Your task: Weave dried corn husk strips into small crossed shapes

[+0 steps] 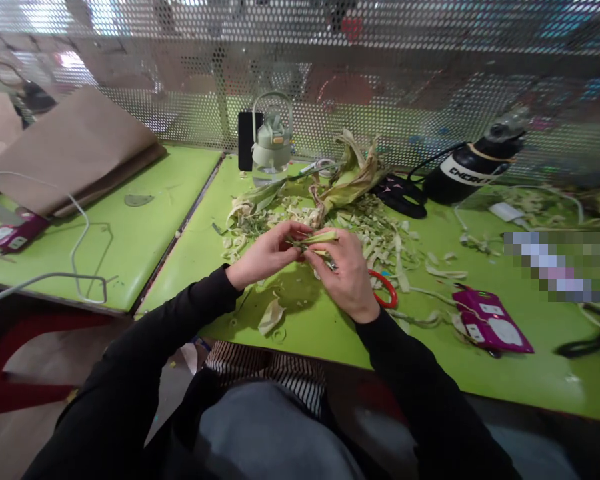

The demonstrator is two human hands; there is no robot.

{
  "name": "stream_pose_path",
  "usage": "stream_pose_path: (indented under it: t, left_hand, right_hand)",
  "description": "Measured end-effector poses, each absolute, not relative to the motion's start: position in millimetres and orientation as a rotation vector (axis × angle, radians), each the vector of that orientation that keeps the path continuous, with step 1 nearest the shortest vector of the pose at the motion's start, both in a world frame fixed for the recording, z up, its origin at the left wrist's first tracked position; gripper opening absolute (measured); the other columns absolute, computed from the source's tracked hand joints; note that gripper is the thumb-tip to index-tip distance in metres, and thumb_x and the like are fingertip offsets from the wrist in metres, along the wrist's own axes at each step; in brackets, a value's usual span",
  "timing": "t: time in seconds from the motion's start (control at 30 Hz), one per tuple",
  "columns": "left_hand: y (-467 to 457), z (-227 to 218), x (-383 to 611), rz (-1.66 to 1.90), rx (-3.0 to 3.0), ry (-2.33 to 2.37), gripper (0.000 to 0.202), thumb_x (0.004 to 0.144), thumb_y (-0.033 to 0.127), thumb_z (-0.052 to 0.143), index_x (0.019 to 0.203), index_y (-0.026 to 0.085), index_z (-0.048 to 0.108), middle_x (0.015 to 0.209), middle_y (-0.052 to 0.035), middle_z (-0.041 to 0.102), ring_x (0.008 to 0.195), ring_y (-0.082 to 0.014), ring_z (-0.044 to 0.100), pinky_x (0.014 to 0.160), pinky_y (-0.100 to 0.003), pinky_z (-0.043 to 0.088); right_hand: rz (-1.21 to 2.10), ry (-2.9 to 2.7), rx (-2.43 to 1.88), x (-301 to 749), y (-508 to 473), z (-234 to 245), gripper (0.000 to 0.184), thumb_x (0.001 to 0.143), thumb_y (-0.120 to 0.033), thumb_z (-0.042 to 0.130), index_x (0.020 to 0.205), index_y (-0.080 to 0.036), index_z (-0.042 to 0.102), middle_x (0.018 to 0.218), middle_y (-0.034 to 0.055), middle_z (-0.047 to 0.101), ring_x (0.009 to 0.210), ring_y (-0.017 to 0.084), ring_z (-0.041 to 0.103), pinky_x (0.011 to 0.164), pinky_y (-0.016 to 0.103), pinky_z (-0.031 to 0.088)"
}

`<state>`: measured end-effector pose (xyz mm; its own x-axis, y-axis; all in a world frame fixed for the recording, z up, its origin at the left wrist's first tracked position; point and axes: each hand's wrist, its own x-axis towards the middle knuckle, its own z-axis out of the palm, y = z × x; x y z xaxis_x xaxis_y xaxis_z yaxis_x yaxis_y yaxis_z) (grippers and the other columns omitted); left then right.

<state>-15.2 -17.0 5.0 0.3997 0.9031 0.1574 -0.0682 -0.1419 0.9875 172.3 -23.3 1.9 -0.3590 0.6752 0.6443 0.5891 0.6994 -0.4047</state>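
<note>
In the middle of the green table, my left hand (270, 257) and my right hand (345, 273) come together, fingertips almost touching. A small bundle of pale green corn husk strips (323, 237) is pinched between the fingers of both. Red-handled scissors (386, 293) show one loop beside my right palm; the rest is hidden behind the hand. Cut husk pieces (380, 243) lie heaped just beyond my hands. Behind that heap rests a larger bunch of dried corn husk (353, 183). One curled husk piece (271, 316) lies close to the table's front edge.
A clear bottle with a pale green lid (273, 143) and a dark phone (245, 140) stand by the perforated metal screen (300, 73). Further right are a black bottle (465, 173) and a purple pouch-like box (493, 320). Brown paper (80, 147) and a white cable (83, 233) lie left.
</note>
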Motion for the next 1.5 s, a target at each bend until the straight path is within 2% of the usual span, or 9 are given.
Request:
stream_pose_path:
  t: [0.13, 0.3, 0.43, 0.57, 0.8, 0.97, 1.13, 1.3, 1.5]
  left_hand:
    - [-22.3, 9.6, -19.3, 0.925, 1.61, 0.804, 0.044, 0.091, 0.008, 0.05, 0.133, 0.017, 0.04, 0.116, -0.0106, 0.063, 0.082, -0.01, 0.067, 0.077, -0.026, 0.059]
    - [-28.3, 19.4, -27.3, 1.094, 1.818, 0.947, 0.049, 0.094, 0.023, 0.056, 0.139, 0.026, 0.036, 0.157, -0.0156, 0.035, 0.071, -0.0051, 0.067, 0.068, -0.023, 0.059]
    - [-36.7, 29.8, -27.9, 1.183, 1.839, 1.228, 0.032, 0.094, 0.027, 0.058, 0.124, 0.019, 0.051, 0.131, -0.0109, 0.057, 0.061, -0.0045, 0.063, 0.055, -0.02, 0.053]
    - [-38.2, 35.4, -26.1, 0.897, 1.43, 1.109, 0.032, 0.097, 0.032, 0.057, 0.123, 0.016, 0.046, 0.088, -0.0032, 0.068, 0.057, -0.0085, 0.064, 0.048, -0.018, 0.049]
    - [-19.4, 26.8, -25.4, 0.819, 0.95, 0.873, 0.016, 0.099, 0.018, 0.056, 0.113, 0.013, 0.058, 0.082, -0.0035, 0.073, 0.064, -0.0077, 0.069, 0.058, -0.018, 0.054]
    - [-20.3, 23.3, -17.3, 1.038, 0.965, 0.904, 0.013, 0.095, 0.012, 0.059, 0.108, 0.012, 0.06, 0.082, -0.0011, 0.071, 0.066, -0.0072, 0.07, 0.065, -0.02, 0.057]
    - [-22.0, 20.9, -13.0, 1.037, 1.075, 0.941, 0.013, 0.09, 0.007, 0.063, 0.103, 0.009, 0.062, 0.075, 0.0014, 0.068, 0.063, -0.0055, 0.065, 0.069, -0.021, 0.056]
    - [-18.0, 17.0, -15.5, 0.921, 1.117, 0.888, 0.012, 0.092, 0.01, 0.062, 0.105, 0.008, 0.062, 0.068, 0.0029, 0.065, 0.061, -0.0052, 0.063, 0.068, -0.02, 0.054]
    - [-14.8, 16.4, -25.9, 0.772, 1.017, 0.727, 0.016, 0.093, 0.012, 0.062, 0.109, 0.009, 0.063, 0.079, -0.0025, 0.072, 0.064, -0.0052, 0.065, 0.068, -0.021, 0.054]
  right_hand:
    - [0.651, -1.892, -1.052, 168.3, -23.1, -0.7, 0.019, 0.093, -0.04, 0.062, 0.09, -0.022, 0.065, 0.091, 0.0032, 0.061, 0.078, 0.017, 0.063, 0.068, 0.033, 0.053]
    - [0.809, -1.559, -1.102, 169.8, -15.7, -6.1, 0.026, 0.09, -0.049, 0.065, 0.091, -0.023, 0.062, 0.075, -0.0024, 0.061, 0.061, 0.012, 0.055, 0.056, 0.026, 0.051]
    - [0.747, -1.41, -1.041, 173.0, -7.7, -11.1, 0.028, 0.088, -0.051, 0.067, 0.091, -0.024, 0.06, 0.078, -0.0033, 0.062, 0.062, 0.011, 0.06, 0.058, 0.027, 0.056]
    - [0.524, -1.532, -0.964, 173.8, -12.5, -10.0, 0.013, 0.093, -0.039, 0.064, 0.094, -0.026, 0.062, 0.087, -0.0025, 0.069, 0.067, 0.011, 0.064, 0.061, 0.026, 0.056]
    - [0.208, -1.965, -0.742, 177.4, -20.2, 0.1, 0.009, 0.093, -0.021, 0.064, 0.1, -0.027, 0.064, 0.097, 0.0017, 0.075, 0.092, 0.018, 0.07, 0.081, 0.034, 0.056]
    - [-0.214, -2.112, -0.685, 178.3, -20.9, 8.9, 0.018, 0.089, -0.014, 0.068, 0.104, -0.023, 0.065, 0.089, 0.0032, 0.074, 0.081, 0.018, 0.065, 0.075, 0.033, 0.051]
    - [0.096, -2.116, -0.79, 171.3, -30.6, 10.0, 0.002, 0.092, -0.02, 0.063, 0.091, -0.022, 0.062, 0.082, 0.0018, 0.07, 0.072, 0.016, 0.062, 0.068, 0.03, 0.05]
    - [0.601, -1.846, -1.067, 170.9, -33.7, 12.4, 0.007, 0.091, -0.028, 0.062, 0.087, -0.022, 0.058, 0.079, -0.0016, 0.064, 0.063, 0.012, 0.059, 0.06, 0.027, 0.047]
    - [0.59, -1.773, -1.086, 168.6, -34.6, 15.3, 0.009, 0.089, -0.03, 0.064, 0.087, -0.023, 0.059, 0.083, -0.001, 0.067, 0.072, 0.014, 0.063, 0.068, 0.029, 0.051]
